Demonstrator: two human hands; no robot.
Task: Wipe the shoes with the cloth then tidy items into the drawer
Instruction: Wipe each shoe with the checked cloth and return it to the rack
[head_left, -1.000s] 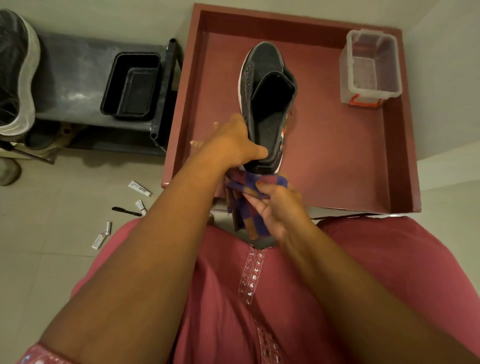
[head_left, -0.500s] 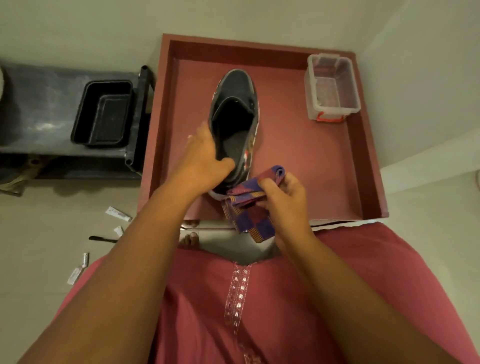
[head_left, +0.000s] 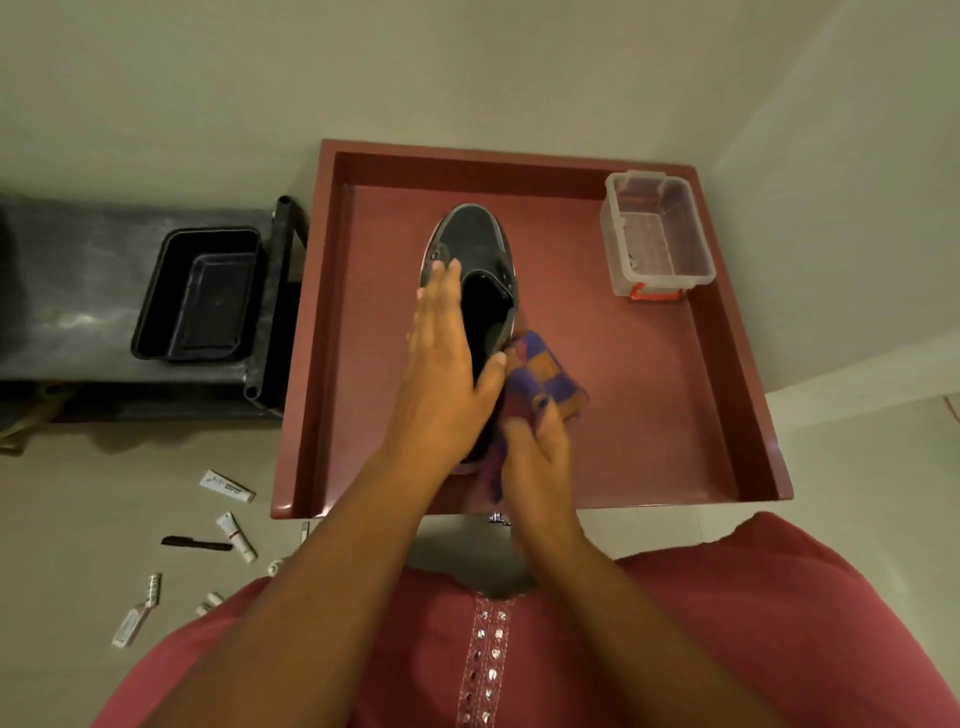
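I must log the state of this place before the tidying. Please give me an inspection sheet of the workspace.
Surface: red drawer, open, over tiled floor.
Job's things: black shoe in drawer; checked cloth against its right side.
Clutter: small tubes and black pen on floor.
Grips: left hand holds shoe, fingers straight; right hand grips cloth.
Cables: nothing seen.
Surroundings: clear plastic box in drawer corner; black tray on dark shelf.

One shoe (head_left: 470, 244), one checked cloth (head_left: 545, 371), one clear tub (head_left: 657, 236), one black tray (head_left: 200, 296), one red drawer (head_left: 727, 374), two hands; several small tubes (head_left: 227, 486) on the floor at near left.
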